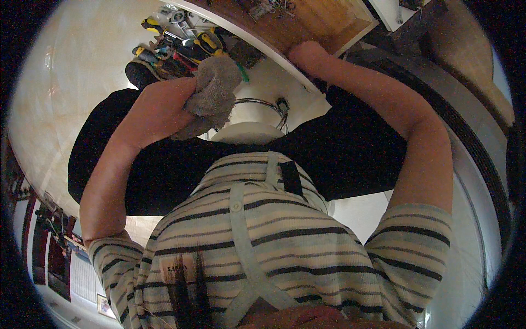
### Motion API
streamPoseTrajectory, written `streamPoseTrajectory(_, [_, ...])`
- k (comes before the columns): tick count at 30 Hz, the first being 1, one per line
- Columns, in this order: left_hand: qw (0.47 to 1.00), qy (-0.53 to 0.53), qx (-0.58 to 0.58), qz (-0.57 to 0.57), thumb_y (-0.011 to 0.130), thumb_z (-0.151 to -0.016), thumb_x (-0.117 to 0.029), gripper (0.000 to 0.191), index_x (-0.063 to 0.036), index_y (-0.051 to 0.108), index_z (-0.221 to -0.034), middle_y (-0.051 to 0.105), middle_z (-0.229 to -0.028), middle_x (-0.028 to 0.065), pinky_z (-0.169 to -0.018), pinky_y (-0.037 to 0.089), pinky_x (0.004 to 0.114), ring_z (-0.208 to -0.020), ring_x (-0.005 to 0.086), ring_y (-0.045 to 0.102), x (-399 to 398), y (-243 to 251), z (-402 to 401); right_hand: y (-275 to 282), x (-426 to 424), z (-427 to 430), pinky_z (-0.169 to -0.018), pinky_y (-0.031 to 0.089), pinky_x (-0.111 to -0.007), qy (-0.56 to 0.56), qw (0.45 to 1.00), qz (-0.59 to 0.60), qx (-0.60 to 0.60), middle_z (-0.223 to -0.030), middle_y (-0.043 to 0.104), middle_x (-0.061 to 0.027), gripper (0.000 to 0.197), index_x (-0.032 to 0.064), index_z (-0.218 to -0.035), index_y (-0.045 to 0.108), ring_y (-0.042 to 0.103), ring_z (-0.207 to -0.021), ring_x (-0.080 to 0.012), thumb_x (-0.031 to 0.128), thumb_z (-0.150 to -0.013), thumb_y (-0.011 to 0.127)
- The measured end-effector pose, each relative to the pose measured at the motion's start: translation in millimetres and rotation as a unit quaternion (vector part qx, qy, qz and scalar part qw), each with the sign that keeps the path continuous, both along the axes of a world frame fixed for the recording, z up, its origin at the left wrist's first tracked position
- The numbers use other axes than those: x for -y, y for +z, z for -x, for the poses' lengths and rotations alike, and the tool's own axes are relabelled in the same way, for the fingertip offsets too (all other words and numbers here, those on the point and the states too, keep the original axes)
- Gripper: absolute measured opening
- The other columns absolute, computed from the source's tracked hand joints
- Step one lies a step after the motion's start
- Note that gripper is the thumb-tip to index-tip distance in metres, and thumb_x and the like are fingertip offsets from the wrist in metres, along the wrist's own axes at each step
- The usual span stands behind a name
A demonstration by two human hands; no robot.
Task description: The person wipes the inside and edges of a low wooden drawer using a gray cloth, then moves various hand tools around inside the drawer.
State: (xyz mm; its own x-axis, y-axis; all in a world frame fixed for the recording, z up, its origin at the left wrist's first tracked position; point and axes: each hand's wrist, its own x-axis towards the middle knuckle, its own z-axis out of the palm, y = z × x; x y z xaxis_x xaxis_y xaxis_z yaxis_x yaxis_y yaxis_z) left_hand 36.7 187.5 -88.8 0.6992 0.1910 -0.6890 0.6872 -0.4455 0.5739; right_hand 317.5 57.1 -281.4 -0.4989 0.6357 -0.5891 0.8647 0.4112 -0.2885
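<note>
My left hand (164, 105) is closed around a crumpled grey-brown cloth (215, 88), which hangs in front of my knees. My right hand (310, 55) reaches over the pale edge of a wooden drawer (345, 18), at its near corner. Its fingers are not clearly visible, so I cannot tell whether they grip anything. Small metal pieces (273, 8) lie farther inside the drawer. Beyond the cloth is a pile of hand tools on the floor, among them a yellow-and-black screwdriver (153, 25) and red-handled pliers (185, 61).
A black shoe (139, 74) is beside the tools. Bent metal rods (263, 100) and a rounded cream object (246, 132) sit between my black-clad legs. Glossy pale flooring (82, 61) stretches left. A dark ribbed band (464, 107) curves along the right.
</note>
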Motion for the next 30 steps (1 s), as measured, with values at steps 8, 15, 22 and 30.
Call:
streamPoseTrajectory(8, [1.000,0.004,-0.002,0.002,0.059,-0.075,-0.017,0.033,-0.0063,0.055,-0.106,0.061,-0.099,0.0166,-0.081,0.048,0.041,-0.095,0.0352,0.058,-3,7,-3,-8,-27,-68,-0.066,0.050,-0.041,-0.084,0.996,-0.015,-0.025,-0.079,0.062,-0.0118,0.010,0.0086,-0.088,0.058,0.061,-0.077,-0.0308,0.010,-0.078,0.055])
streamPoseTrajectory(15, [0.999,0.015,0.036,-0.028,0.059,-0.074,-0.020,0.029,-0.0064,0.056,-0.100,0.062,-0.091,0.0157,-0.074,0.048,0.043,-0.087,0.0358,0.059,0,1,1,-19,-33,-91,-0.067,0.046,-0.043,-0.173,0.979,-0.004,-0.111,-0.081,0.059,-0.0116,0.013,0.0087,-0.089,0.051,0.058,-0.077,-0.0321,0.013,-0.079,0.059])
streamPoseTrajectory(22, [1.000,0.019,0.015,-0.015,0.059,-0.076,-0.021,0.028,-0.0070,0.057,-0.100,0.062,-0.091,0.0156,-0.074,0.048,0.042,-0.087,0.0356,0.059,1,2,1,-5,-20,-55,-0.076,0.049,-0.043,-0.018,1.000,-0.011,-0.013,-0.097,0.059,-0.0145,0.027,0.0065,-0.104,0.057,0.060,-0.090,-0.0325,0.011,-0.078,0.057])
streamPoseTrajectory(30, [0.999,0.012,0.032,-0.031,0.058,-0.076,-0.020,0.028,-0.0075,0.057,-0.100,0.062,-0.089,0.0160,-0.073,0.048,0.043,-0.085,0.0356,0.059,3,-4,6,-7,-26,-44,-0.061,0.052,-0.042,0.077,0.996,-0.040,0.020,-0.081,0.062,-0.0147,0.021,0.0035,-0.097,0.058,0.063,-0.074,-0.0322,0.007,-0.078,0.050])
